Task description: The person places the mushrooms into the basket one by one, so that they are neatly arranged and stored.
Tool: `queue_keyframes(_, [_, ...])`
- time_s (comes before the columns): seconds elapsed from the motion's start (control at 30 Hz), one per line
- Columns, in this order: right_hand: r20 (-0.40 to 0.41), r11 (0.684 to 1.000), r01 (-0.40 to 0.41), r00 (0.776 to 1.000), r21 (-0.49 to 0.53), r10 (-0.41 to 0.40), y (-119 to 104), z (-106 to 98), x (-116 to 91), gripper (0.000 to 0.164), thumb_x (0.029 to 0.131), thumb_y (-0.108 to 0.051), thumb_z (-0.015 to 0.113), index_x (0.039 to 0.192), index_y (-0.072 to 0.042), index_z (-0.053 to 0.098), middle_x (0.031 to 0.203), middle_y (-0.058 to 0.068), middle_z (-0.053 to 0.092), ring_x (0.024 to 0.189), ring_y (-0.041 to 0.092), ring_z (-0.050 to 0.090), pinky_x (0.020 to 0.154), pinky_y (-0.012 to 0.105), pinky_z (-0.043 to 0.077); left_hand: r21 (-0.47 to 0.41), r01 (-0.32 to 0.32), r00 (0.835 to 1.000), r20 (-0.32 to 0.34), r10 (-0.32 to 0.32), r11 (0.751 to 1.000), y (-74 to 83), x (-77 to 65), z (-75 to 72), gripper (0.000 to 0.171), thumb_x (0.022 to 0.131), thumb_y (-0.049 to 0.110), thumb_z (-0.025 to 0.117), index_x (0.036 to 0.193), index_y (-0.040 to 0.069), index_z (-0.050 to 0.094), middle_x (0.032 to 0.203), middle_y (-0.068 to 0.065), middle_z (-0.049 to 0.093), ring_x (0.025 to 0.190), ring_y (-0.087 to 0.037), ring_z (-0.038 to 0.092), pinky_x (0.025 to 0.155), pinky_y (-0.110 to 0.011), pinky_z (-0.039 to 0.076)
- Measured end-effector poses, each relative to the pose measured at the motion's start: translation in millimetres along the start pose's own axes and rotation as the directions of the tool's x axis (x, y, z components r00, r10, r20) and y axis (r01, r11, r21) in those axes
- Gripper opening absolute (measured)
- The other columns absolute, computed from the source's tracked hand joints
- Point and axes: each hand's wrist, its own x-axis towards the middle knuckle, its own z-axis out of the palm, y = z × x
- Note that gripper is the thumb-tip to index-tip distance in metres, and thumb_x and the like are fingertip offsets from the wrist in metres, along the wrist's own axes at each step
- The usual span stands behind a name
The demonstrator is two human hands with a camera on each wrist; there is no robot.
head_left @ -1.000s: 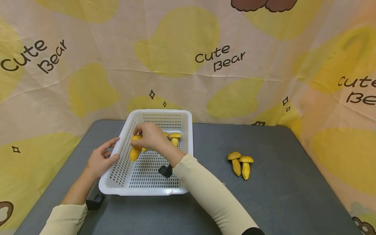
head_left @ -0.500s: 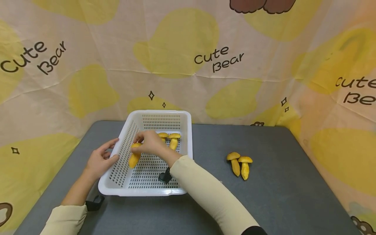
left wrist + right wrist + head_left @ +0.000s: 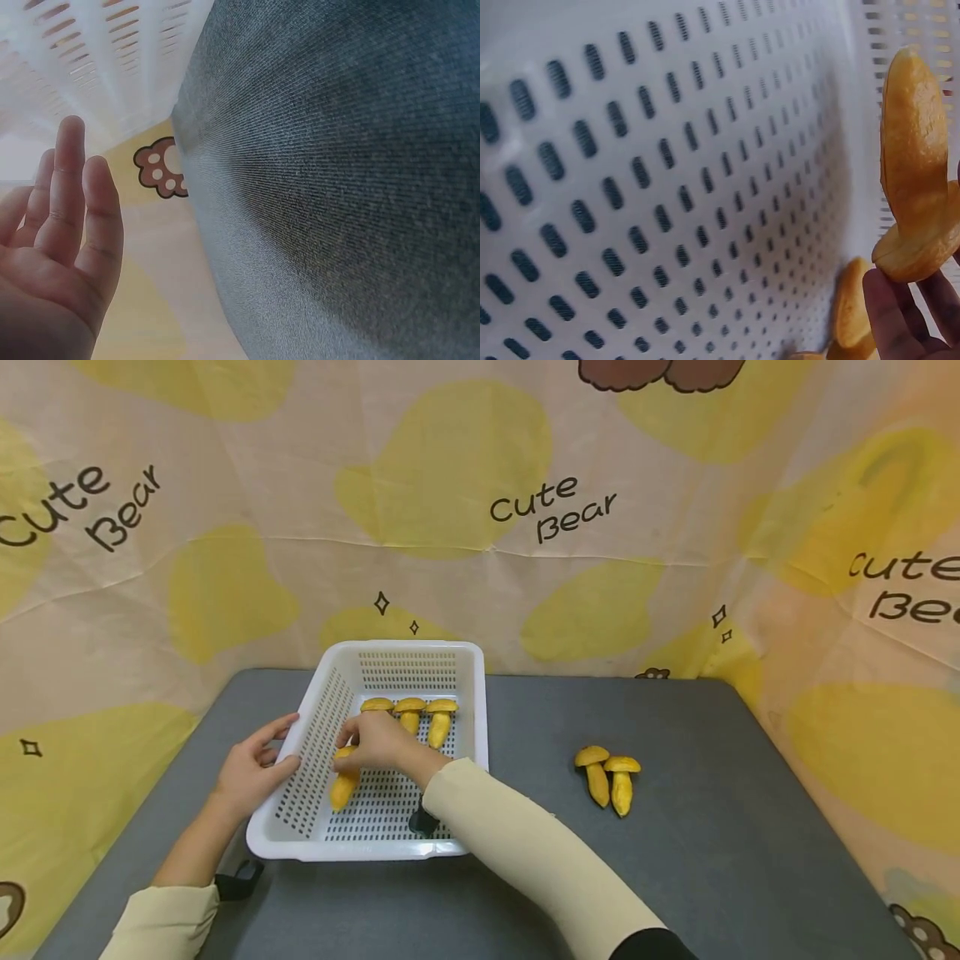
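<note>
In the head view my right hand [image 3: 384, 743] pinches a yellow mushroom [image 3: 343, 792] by its cap, low inside the white perforated basket [image 3: 360, 852] near its left wall. The right wrist view shows the mushroom's thick stem [image 3: 915, 142] pointing away from the fingertips [image 3: 891, 307]. Behind that hand, three more mushrooms [image 3: 439, 727] lie in a row on the basket floor, caps toward the back; the leftmost is partly hidden. My left hand [image 3: 251, 770] rests against the basket's left rim. Its fingers [image 3: 69, 180] look extended along the outer wall in the left wrist view.
Two mushrooms [image 3: 621, 789] lie side by side on the grey table [image 3: 720, 827], right of the basket. A patterned cloth [image 3: 450, 485] hangs behind the table. A dark strap [image 3: 240, 881] is at the left wrist.
My right hand has moved toward the basket's front with the mushroom, lowering it along the left side. The row of mushrooms behind shows more fully. The left hand keeps its place at the rim.
</note>
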Motion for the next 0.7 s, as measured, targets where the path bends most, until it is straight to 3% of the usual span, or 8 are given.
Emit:
queue_keyframes(0.37, [0.021,0.991,0.003,1.0,-0.133,0.0,5.7,8.0,3.9,0.023,0.078,-0.037,0.077,0.092,-0.021,0.069,0.081,-0.01,0.06,0.073,0.005,0.055,0.061,0.016,0.046,-0.007,-0.018,1.0,0.002,0.018,1.0,0.5,0.3,0.3,0.059,0.09,0.004,0.056,0.146,0.002,0.037,0.123,-0.025,0.049,0.071,0.001,0.066,0.054,-0.028,0.058])
queue_keyframes(0.7, [0.037,0.987,-0.043,0.998,-0.156,0.049,6.6,11.0,3.7,0.023,0.079,-0.038,0.077,0.094,-0.023,0.07,0.083,-0.011,0.057,0.072,0.006,0.054,0.06,0.017,0.045,-0.016,-0.025,1.0,-0.005,0.025,1.0,-0.4,1.5,0.7,0.06,0.089,0.002,0.056,0.146,0.002,0.037,0.122,-0.023,0.048,0.07,0.002,0.065,0.053,-0.027,0.057])
